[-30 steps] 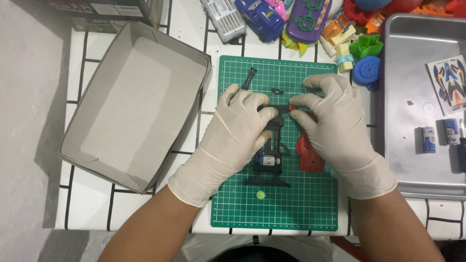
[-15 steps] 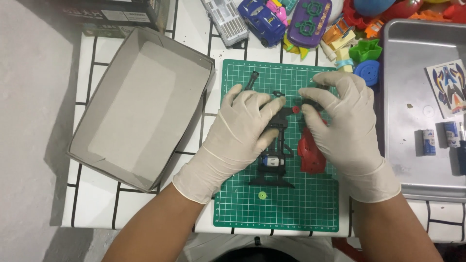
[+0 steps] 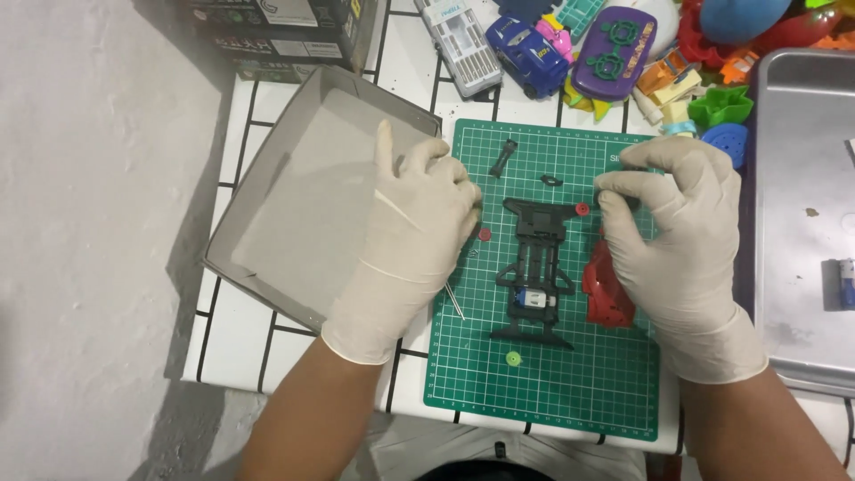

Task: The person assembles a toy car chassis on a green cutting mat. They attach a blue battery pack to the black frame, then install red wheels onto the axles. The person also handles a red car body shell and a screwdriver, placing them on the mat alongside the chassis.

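My gloved left hand (image 3: 414,232) lies palm down across the mat's left edge and the grey box's rim, fingers loosely apart. Its thumb is beside a small red wheel hub (image 3: 485,234), and a thin metal rod (image 3: 455,302) sticks out below it. A black toy-car chassis (image 3: 537,258) with a small motor (image 3: 534,300) lies in the middle of the green cutting mat (image 3: 543,401). My gloved right hand (image 3: 681,249) is right of the chassis. Its fingertips are pinched together near a second red hub (image 3: 582,209), and anything between them is hidden. A red body piece (image 3: 606,289) lies partly under this hand.
An empty grey cardboard box (image 3: 303,205) stands on the left. Loose on the mat are a black rod piece (image 3: 503,158), a small black ring (image 3: 551,181) and a green gear (image 3: 513,359). Toy cars and coloured plastic toys (image 3: 614,49) crowd the back. A metal tray (image 3: 802,223) sits on the right.
Both hands were on the chassis and have now drawn apart, left hand to the left, right hand to the right. The chassis lies uncovered, with a red hub showing on each side.
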